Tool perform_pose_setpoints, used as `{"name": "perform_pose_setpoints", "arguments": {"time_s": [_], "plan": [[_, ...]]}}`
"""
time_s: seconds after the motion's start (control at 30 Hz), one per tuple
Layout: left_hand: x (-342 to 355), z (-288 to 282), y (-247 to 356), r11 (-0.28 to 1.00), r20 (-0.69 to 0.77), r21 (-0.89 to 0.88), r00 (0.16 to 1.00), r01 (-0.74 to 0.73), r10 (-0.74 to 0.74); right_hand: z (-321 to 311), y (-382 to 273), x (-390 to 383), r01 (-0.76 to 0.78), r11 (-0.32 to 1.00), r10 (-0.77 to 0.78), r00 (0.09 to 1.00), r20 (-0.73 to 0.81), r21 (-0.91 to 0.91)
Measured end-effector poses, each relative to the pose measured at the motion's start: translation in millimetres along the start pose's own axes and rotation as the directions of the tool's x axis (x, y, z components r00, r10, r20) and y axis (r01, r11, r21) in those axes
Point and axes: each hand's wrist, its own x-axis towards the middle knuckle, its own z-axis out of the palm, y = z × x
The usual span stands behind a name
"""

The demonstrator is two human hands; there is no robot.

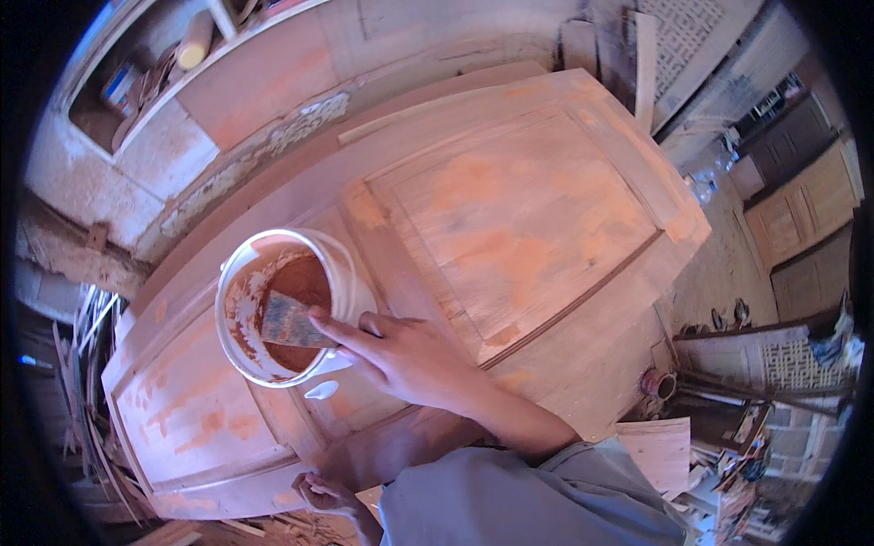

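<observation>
Gripping the near edge of a panelled wooden door (pixel 510 209), left hand (pixel 323 494) curled over it; right hand (pixel 401 355) pinching a flat scraper (pixel 289 320), dipped into a white bucket (pixel 344 273) of reddish-brown filler (pixel 305 282) standing on the door; wall shelf (pixel 164 64) beyond.

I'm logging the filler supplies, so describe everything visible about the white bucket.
The white bucket is round, looks plastic, and stands upright on the wooden door panel. Reddish-brown paste fills its bottom and smears its inner wall. The right hand dips a flat scraper into it. A wire handle hangs at its near side.
</observation>
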Motion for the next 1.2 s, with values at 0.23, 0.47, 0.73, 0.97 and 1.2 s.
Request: {"name": "perform_pose_setpoints", "arguments": {"time_s": [0.23,0.47,0.73,0.97,1.2], "plan": [[-2,-1,-7,0.996,-0.01,-0.085,1.0,0.015,-0.016,3,4,-41,-0.113,0.993,0.113,0.994,-0.003,0.047],[-6,0,0,0.998,-0.033,-0.061,0.999,0.024,-0.026,-70,6,-46,-0.086,0.974,0.098,0.994,-0.048,0.208],[2,-9,13,0.997,-0.076,-0.067,0.996,0.036,-0.041,-95,-45,24,0.156,0.988,-0.153,0.969,0.197,-0.002],[0,-5,7,0.998,-0.121,0.0,0.99,0.067,-0.066,-57,-71,104,0.273,0.892,-0.079,0.879,0.471,-0.36],[-1,-4,6,0.995,-0.111,-0.037,0.989,0.09,-0.093,10,-67,161,0.364,0.755,0.061,0.789,0.611,-0.546]]}}
